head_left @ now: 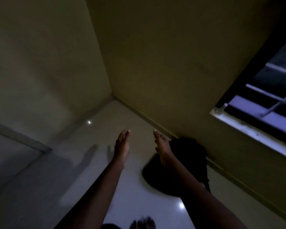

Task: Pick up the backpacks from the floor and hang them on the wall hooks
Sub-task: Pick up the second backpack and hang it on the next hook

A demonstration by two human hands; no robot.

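Observation:
A dark backpack (186,164) lies on the pale floor against the foot of the right-hand wall, blurred and mostly in shadow. My right hand (162,146) is stretched out flat above its left part, fingers straight and holding nothing. My left hand (122,144) reaches forward beside it, about a hand's width to the left, also flat and holding nothing. Both forearms stretch up from the bottom of the view. No wall hooks are in sight.
Two olive walls meet in a corner (113,95) ahead. A barred window (261,103) with a white sill sits in the right wall. A door frame or ledge (23,139) runs along the left. My bare foot (143,223) shows at the bottom edge.

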